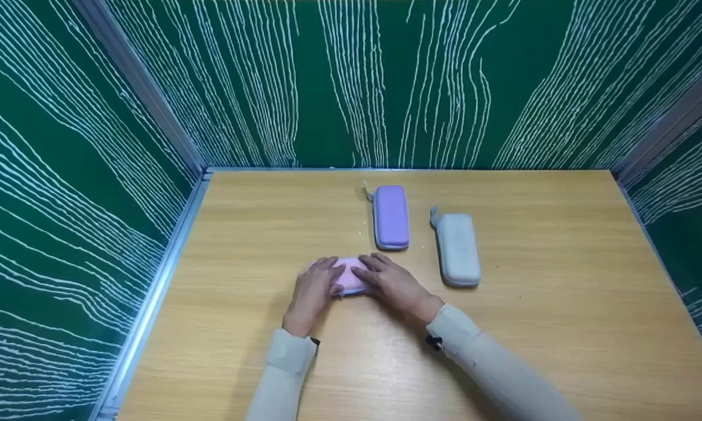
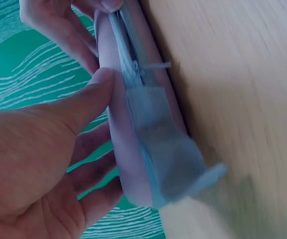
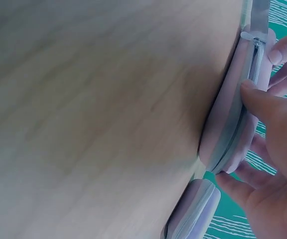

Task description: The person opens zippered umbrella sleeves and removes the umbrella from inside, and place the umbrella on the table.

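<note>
A pink zippered case lies on the table between both hands, its zip side towards the person. My left hand grips its left end, thumb on the near side and fingers over the far side. My right hand holds the right part, the thumb against the zip edge. A grey-blue fabric loop sticks out at the left end, with the zip pull beside it. A dark gap shows between the zip tapes in both wrist views. The fingers hide much of the top.
Behind the pink case lies a purple zippered case. A light grey zippered case lies to the right of the right hand. The wooden table is bordered by green walls with white wavy lines.
</note>
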`<state>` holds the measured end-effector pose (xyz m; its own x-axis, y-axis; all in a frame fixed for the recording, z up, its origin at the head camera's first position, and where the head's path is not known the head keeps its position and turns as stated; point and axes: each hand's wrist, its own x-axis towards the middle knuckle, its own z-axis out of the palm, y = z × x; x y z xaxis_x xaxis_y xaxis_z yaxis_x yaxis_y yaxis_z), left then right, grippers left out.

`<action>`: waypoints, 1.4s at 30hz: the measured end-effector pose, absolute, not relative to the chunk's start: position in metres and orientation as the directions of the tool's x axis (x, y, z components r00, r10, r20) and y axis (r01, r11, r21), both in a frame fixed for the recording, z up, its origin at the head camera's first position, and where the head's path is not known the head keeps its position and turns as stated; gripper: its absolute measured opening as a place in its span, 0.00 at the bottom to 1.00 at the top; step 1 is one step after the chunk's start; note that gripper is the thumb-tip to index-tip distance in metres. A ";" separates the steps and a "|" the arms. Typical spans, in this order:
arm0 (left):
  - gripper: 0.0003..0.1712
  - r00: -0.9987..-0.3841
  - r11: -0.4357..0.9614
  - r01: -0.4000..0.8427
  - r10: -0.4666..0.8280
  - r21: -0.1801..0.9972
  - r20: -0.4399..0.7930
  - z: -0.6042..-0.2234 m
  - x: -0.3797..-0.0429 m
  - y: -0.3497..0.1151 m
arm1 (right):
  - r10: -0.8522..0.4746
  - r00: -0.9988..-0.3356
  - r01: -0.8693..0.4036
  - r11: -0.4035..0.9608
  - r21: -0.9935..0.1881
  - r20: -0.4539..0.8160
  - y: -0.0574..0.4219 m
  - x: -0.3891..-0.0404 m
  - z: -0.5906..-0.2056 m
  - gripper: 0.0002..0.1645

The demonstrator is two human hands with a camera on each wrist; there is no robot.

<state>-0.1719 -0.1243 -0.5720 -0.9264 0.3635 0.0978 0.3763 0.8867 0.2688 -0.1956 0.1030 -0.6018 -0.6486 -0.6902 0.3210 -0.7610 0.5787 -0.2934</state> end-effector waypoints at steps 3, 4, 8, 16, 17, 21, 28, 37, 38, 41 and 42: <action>0.27 -0.932 0.886 0.362 0.351 0.288 0.091 -0.570 -0.171 -0.130 | -0.686 -0.652 -0.758 0.589 -0.281 0.323 0.102 -0.195 -0.603 0.22; 0.27 -0.931 0.884 0.364 0.353 0.293 0.094 -0.569 -0.171 -0.131 | -0.685 -0.654 -0.757 0.592 -0.277 0.322 0.102 -0.195 -0.604 0.23; 0.25 -0.923 0.871 0.385 0.369 0.305 0.111 -0.568 -0.171 -0.135 | -0.670 -0.666 -0.745 0.612 -0.265 0.328 0.101 -0.193 -0.605 0.23; 0.25 -0.926 0.875 0.372 0.371 0.310 0.064 -0.566 -0.180 -0.135 | -0.627 -0.672 -0.728 0.658 -0.193 0.394 0.093 -0.184 -0.606 0.24; 0.24 -0.924 0.873 0.379 0.377 0.306 0.069 -0.566 -0.181 -0.135 | -0.619 -0.677 -0.720 0.669 -0.186 0.399 0.092 -0.183 -0.606 0.25; 0.23 -0.915 0.867 0.400 0.393 0.297 0.087 -0.568 -0.184 -0.137 | -0.584 -0.712 -0.682 0.708 -0.185 0.389 0.089 -0.177 -0.605 0.28; 0.20 -0.905 0.850 0.424 0.413 0.314 0.104 -0.569 -0.187 -0.141 | -0.544 -0.738 -0.629 0.768 -0.118 0.399 0.083 -0.169 -0.608 0.30; 0.27 -0.899 0.828 0.431 0.429 0.359 0.090 -0.569 -0.190 -0.144 | -0.489 -0.772 -0.553 0.831 -0.052 0.406 0.071 -0.160 -0.608 0.26; 0.28 -0.899 0.825 0.430 0.429 0.368 0.090 -0.569 -0.190 -0.144 | -0.482 -0.779 -0.543 0.838 -0.049 0.401 0.070 -0.159 -0.608 0.26; 0.30 -0.896 0.813 0.435 0.434 0.387 0.094 -0.570 -0.192 -0.144 | -0.459 -0.795 -0.515 0.856 -0.042 0.396 0.067 -0.155 -0.608 0.27; 0.30 -0.893 0.809 0.440 0.439 0.389 0.099 -0.570 -0.192 -0.144 | -0.452 -0.799 -0.507 0.861 -0.041 0.396 0.066 -0.155 -0.608 0.27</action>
<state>-0.1923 -0.1437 -0.5699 -0.8932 0.4385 0.0990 0.4404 0.8092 0.3890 -0.1545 0.0656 -0.6081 -0.7993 -0.4519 0.3960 -0.5070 0.8610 -0.0408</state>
